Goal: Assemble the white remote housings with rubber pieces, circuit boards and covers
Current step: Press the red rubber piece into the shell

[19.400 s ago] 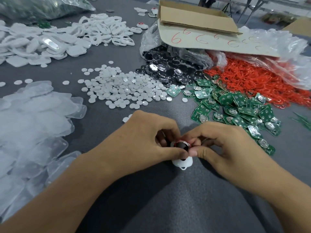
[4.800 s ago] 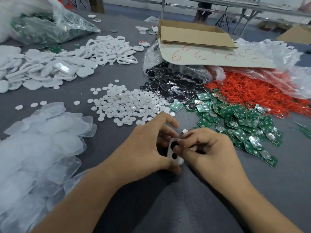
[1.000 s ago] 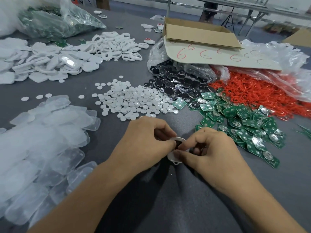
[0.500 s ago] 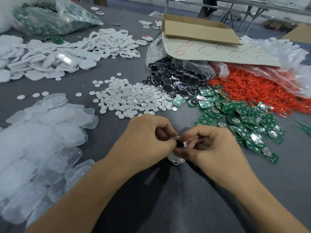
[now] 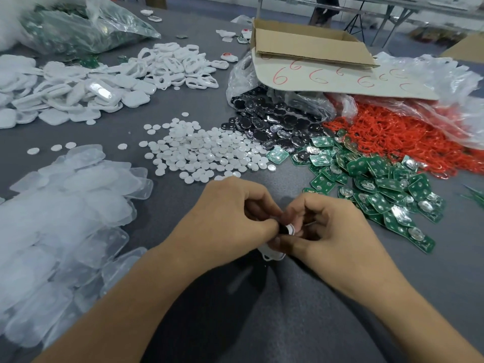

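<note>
Since a moment ago both hands have closed in tighter, so only the lower end of the white housing (image 5: 272, 254) shows. Fingers (image 5: 262, 227) of the left hand (image 5: 225, 221) and right hand (image 5: 335, 231) pinch it just above the table (image 5: 445, 271), near the green circuit boards (image 5: 379, 189) and white discs (image 5: 204, 153).

A big grey surface (image 5: 445, 297) is filling almost the whole view, from six o'clock up to the far edge. Far back at one o'clock, a long table (image 5: 432, 5) is standing on thin metal legs (image 5: 388, 29). A blue-grey floor (image 5: 408, 39) is showing around them. At twelve o'clock something dark is standing on the floor, too blurry to tell. Soft, even light is shining everywhere.
</note>
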`<state>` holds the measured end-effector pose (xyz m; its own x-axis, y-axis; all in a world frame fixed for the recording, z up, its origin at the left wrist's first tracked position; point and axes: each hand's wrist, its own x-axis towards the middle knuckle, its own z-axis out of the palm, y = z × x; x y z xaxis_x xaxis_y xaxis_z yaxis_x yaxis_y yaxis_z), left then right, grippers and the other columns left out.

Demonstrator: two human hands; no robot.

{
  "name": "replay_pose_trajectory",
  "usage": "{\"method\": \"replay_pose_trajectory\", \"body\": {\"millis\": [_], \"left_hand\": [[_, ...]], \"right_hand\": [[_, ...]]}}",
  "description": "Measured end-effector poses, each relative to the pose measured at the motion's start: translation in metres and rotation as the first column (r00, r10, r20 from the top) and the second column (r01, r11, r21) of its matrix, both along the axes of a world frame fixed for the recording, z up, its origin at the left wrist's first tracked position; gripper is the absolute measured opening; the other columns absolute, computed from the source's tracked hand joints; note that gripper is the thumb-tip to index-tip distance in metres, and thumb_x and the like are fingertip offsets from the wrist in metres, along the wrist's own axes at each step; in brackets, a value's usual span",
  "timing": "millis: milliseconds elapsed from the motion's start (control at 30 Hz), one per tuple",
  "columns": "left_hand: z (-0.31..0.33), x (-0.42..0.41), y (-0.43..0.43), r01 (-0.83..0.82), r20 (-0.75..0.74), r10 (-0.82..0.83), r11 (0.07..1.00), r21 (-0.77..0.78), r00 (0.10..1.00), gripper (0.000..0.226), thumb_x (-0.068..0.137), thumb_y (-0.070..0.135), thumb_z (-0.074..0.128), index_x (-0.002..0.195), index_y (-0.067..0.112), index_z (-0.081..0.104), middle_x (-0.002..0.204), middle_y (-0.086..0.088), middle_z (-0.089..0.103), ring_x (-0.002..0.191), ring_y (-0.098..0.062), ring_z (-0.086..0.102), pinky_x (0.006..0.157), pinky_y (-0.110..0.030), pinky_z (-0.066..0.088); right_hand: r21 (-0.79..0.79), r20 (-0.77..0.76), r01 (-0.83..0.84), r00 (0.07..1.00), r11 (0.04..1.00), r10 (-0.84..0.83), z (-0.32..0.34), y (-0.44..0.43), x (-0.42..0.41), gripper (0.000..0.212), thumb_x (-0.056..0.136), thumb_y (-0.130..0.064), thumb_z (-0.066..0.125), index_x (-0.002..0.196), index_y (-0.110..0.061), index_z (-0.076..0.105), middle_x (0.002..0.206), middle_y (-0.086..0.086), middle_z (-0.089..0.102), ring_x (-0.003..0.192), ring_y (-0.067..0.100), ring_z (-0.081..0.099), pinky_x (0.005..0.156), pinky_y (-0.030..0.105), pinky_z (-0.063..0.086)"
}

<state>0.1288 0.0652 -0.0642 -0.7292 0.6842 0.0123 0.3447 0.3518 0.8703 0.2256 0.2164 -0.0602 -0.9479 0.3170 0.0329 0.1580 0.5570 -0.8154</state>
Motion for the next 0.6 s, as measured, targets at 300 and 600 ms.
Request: {"method": "replay_pose_trajectory", "body": {"millis": [300, 600], "left_hand": [[0.0, -0.006, -0.011, 0.0, -0.114, -0.01, 0.996, -0.089, 0.993, 0.003, 0.08, 0.029, 0.08, 0.079, 0.031, 0.078, 0.064, 0.019, 0.07, 0.06, 0.008, 0.064, 0.054, -0.005, 0.042], [0.016, -0.016, -0.027, -0.06, -0.217, 0.02, 0.982, -0.179, 0.976, 0.017, 0.088, 0.04, 0.072, 0.103, 0.037, 0.078, 0.082, 0.024, 0.071, 0.077, 0.013, 0.064, 0.066, 0.0, 0.043]], "right_hand": [[-0.062, -0.025, -0.001, 1.0, 0.998, -0.001, -0.008, -0.007, 0.004, 0.026, 0.075, -0.006, 0.08, 0.084, -0.03, 0.078, 0.081, -0.004, 0.075, 0.07, 0.014, 0.071, 0.075, 0.046, 0.061], [-0.004, -0.171, 0.027, 0.985, 1.0, -0.027, -0.001, -0.014, 0.005, 0.01, 0.076, -0.018, 0.08, 0.076, -0.028, 0.077, 0.092, -0.011, 0.075, 0.078, 0.016, 0.07, 0.075, 0.046, 0.058]]}}
